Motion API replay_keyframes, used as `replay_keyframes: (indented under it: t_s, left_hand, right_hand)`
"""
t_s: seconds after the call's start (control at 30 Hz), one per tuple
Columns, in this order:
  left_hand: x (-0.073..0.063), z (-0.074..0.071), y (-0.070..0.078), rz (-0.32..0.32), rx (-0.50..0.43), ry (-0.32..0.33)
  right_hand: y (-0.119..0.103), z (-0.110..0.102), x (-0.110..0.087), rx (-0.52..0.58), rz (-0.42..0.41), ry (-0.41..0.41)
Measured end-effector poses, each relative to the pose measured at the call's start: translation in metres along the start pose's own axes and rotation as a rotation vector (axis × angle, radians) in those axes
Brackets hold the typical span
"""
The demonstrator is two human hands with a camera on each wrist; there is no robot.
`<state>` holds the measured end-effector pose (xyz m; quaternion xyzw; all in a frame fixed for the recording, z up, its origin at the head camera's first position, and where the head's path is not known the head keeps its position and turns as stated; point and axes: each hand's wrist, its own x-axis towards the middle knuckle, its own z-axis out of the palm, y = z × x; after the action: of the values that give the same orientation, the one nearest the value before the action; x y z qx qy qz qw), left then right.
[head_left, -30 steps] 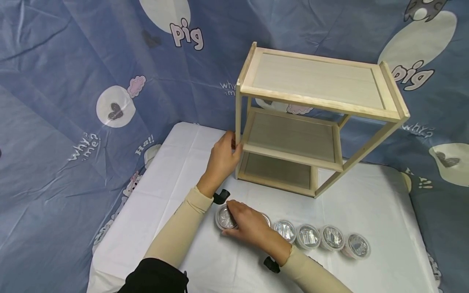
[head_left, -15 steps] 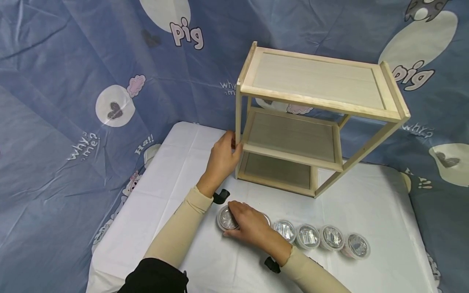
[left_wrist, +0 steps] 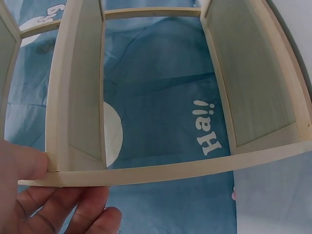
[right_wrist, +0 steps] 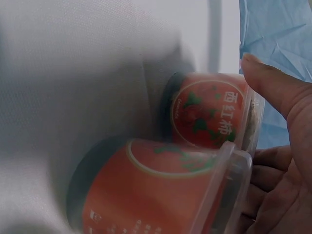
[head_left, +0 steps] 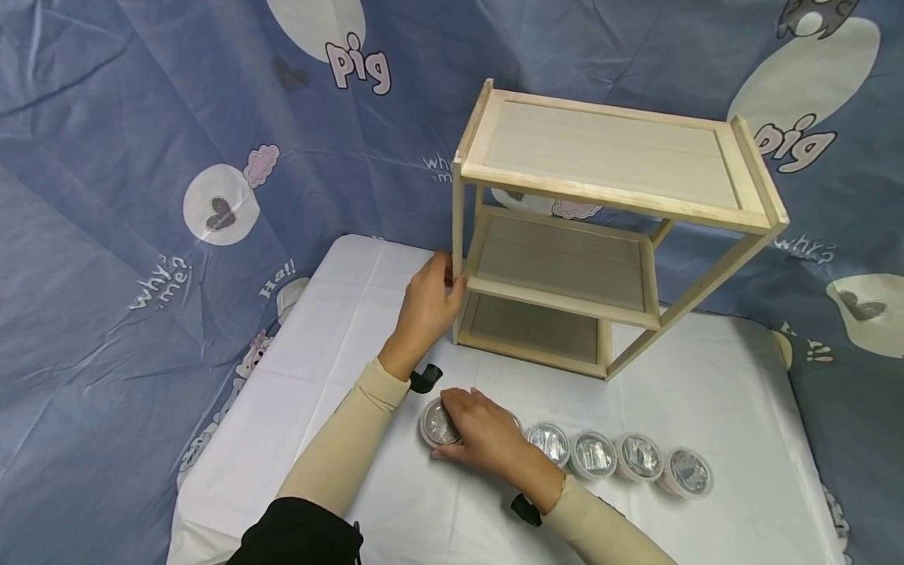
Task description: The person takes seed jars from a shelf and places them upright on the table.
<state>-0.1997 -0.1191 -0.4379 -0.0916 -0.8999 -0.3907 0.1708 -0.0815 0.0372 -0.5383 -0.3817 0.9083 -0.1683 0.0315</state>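
Observation:
My left hand (head_left: 427,302) grips the left front post of a pale wooden three-tier shelf (head_left: 610,153). In the left wrist view the thumb lies on one side of the post (left_wrist: 146,174) and the curled fingers on the other, by the middle tier. My right hand (head_left: 487,435) holds the leftmost clear-lidded plastic tub (head_left: 439,424) by its lid on the white table. The right wrist view shows this tub's red tomato label (right_wrist: 207,109), with the thumb at the lid rim. A second tub (right_wrist: 156,190) stands beside it, mostly hidden under the right hand in the head view.
Several more tubs with silvery lids (head_left: 594,455) continue the row to the right, in front of the shelf. White cloth (head_left: 381,479) covers the table. A blue printed curtain (head_left: 339,173) hangs behind and at both sides.
The right hand and the leftmost tub have shifted slightly to the right, toward the row. My left hand stays on the shelf post.

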Motion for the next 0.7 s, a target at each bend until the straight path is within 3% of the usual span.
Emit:
replay_keyframes:
  t_s: [0.7]
  left_hand:
    - [0.0003, -0.0013, 0.0030, -0.021, 0.000, -0.019]
  right_hand:
    - [0.0003, -0.0081, -0.0031, 0.014, 0.015, -0.076]
